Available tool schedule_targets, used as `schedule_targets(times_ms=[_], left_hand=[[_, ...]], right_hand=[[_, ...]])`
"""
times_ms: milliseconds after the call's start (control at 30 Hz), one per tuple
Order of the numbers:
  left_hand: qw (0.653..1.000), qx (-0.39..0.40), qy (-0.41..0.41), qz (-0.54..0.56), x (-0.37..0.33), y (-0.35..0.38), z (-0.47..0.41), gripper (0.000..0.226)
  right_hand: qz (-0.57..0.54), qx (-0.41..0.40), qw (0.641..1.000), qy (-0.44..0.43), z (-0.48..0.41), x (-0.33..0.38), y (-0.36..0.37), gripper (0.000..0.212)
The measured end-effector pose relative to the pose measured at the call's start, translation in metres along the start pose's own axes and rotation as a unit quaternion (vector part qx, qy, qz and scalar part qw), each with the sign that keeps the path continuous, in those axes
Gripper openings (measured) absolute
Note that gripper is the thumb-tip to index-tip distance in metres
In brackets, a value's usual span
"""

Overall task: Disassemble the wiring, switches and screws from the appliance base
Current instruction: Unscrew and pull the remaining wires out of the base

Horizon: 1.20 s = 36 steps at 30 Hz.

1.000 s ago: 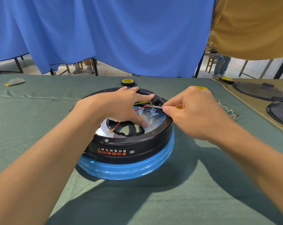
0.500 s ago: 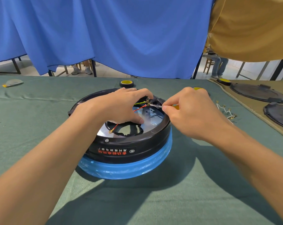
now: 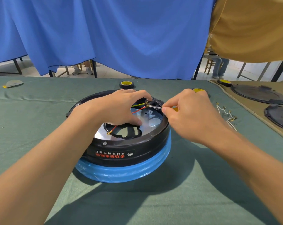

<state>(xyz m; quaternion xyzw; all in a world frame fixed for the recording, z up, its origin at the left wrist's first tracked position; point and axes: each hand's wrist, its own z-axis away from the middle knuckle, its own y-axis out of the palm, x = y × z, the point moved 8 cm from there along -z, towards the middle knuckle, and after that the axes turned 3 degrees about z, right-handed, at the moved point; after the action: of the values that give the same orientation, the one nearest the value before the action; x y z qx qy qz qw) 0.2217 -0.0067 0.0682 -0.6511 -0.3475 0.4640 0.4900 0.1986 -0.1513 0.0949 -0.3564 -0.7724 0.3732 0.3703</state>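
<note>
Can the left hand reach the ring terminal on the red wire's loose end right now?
Probably yes: the ring terminal lies uncovered on the metal plate, close to the left hand, with nothing between them.

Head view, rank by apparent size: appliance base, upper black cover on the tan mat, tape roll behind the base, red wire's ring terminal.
1. appliance base
2. black cover, farther from the camera, so its true size against the base is unsure
3. tape roll
4. ring terminal
</note>
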Motion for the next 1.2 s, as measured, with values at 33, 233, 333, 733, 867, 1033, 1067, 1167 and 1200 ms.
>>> schedule_targets(times_ms=[33,233,333,733,867,1033,1067,1167,1200], left_hand=[[1.0,0.002,-0.001,-0.001,0.0,0.0,0.0,0.067],[1.0,0.012,-0.008,0.002,-0.001,0.002,-0.001,0.068],[1.0,0.015,-0.01,0.003,0.0,0.002,0.0,0.069],[0.998,0.024,-0.065,-0.008,0.004,-0.01,0.012,0.052],[0.987,0.032,-0.077,-0.136,0.004,-0.016,0.022,0.023],[0.971,0.007,-0.082,-0.226,0.009,-0.01,0.025,0.024],[0.97,0.002,-0.079,-0.229,0.009,-0.009,0.024,0.022],[0.967,-0.012,-0.079,-0.241,0.007,-0.011,0.024,0.027],[0.964,-0.019,-0.082,-0.25,0.007,-0.012,0.025,0.028]], right_hand=[[0.003,-0.001,1.0,-0.003,0.001,0.001,0.001,0.025],[-0.01,0.01,1.0,-0.021,-0.001,0.002,0.001,0.022],[-0.037,0.018,0.999,-0.02,-0.003,0.002,0.004,0.019],[-0.046,0.023,0.999,-0.012,0.0,0.0,0.002,0.022],[-0.044,0.03,0.999,-0.008,-0.001,-0.002,0.002,0.022],[-0.037,0.019,0.999,-0.008,0.0,0.0,-0.004,0.021],[-0.037,0.02,0.999,-0.008,0.0,0.001,-0.005,0.022],[-0.041,0.019,0.999,-0.011,0.0,0.001,-0.007,0.021],[-0.042,0.018,0.999,-0.012,0.0,0.0,-0.008,0.021]])
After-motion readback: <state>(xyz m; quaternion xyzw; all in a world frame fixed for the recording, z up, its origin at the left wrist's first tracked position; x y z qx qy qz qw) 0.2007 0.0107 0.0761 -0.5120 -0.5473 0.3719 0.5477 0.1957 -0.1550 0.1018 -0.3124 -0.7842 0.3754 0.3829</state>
